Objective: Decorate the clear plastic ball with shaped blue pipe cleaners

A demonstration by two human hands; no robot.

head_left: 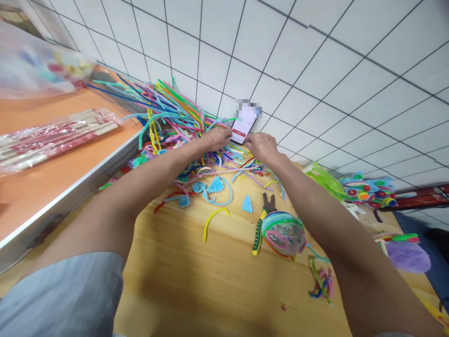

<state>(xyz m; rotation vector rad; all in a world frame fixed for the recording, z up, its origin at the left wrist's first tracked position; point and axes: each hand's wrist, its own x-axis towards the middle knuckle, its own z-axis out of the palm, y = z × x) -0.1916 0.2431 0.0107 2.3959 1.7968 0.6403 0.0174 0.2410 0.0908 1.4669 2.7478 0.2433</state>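
Both arms stretch forward over a wooden table (196, 276). My left hand (216, 138) rests on a heap of coloured pipe cleaners (168, 117), its fingers touching the lower left edge of a phone (244, 123) that leans against the tiled wall. My right hand (261, 146) lies just right of the phone's bottom edge, fingers curled over the pipe cleaners. Whether either hand grips the phone is unclear. Closer to me lie pliers with a green-yellow handle (260, 224) and a round ball wrapped in pipe cleaners (283, 232).
An orange shelf (52, 173) at the left carries a plastic pack of sticks (52, 138). Small blue coiled shapes (213, 186) and a yellow strand (212, 220) lie mid-table. At the right sit a green item (324, 180), colourful craft pieces (368, 192) and a purple fluffy ball (409, 256).
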